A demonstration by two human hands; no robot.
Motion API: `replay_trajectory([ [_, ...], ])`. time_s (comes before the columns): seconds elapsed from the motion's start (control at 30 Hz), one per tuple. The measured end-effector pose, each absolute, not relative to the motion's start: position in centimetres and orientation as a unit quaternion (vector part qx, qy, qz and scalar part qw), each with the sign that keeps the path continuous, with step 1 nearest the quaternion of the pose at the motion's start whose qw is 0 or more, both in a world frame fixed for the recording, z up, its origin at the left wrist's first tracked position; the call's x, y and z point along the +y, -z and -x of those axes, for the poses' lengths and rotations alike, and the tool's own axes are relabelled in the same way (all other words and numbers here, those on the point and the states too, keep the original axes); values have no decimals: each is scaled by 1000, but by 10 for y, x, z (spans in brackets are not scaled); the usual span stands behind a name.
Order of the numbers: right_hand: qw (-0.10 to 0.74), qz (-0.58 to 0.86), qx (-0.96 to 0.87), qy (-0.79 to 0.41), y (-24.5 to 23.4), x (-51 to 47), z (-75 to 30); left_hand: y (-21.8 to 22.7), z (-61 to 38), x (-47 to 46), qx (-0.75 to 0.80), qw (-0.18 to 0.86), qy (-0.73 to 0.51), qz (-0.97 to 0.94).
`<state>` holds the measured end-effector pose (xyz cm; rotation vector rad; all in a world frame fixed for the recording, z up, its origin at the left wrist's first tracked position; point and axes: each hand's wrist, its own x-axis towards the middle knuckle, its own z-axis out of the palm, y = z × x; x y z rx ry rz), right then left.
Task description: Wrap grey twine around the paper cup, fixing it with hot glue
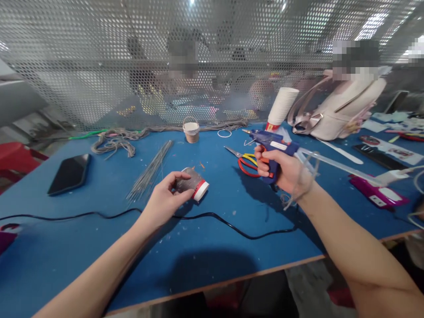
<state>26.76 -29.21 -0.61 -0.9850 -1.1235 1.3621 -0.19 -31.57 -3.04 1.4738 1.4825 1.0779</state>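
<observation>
Two items held: left fingers [180, 175] grasped cup [194, 182], white end [201, 191] near-right; right fingers [260, 165] gripped glue gun [270, 140] farther right, nozzle [247, 131] leftward.

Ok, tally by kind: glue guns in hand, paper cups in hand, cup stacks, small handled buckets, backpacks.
Hot glue gun, right hand: 1
Paper cup, left hand: 1
Paper cup stack: 1
Small handled bucket: 1
Backpack: 1
Total: 5
</observation>
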Motion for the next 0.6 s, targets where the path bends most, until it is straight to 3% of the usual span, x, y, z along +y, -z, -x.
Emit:
replay_trajectory([
  [0.6,402,462,-549,-570,60,-316,-218,38,3,-313,561,366,-397,-627],
])
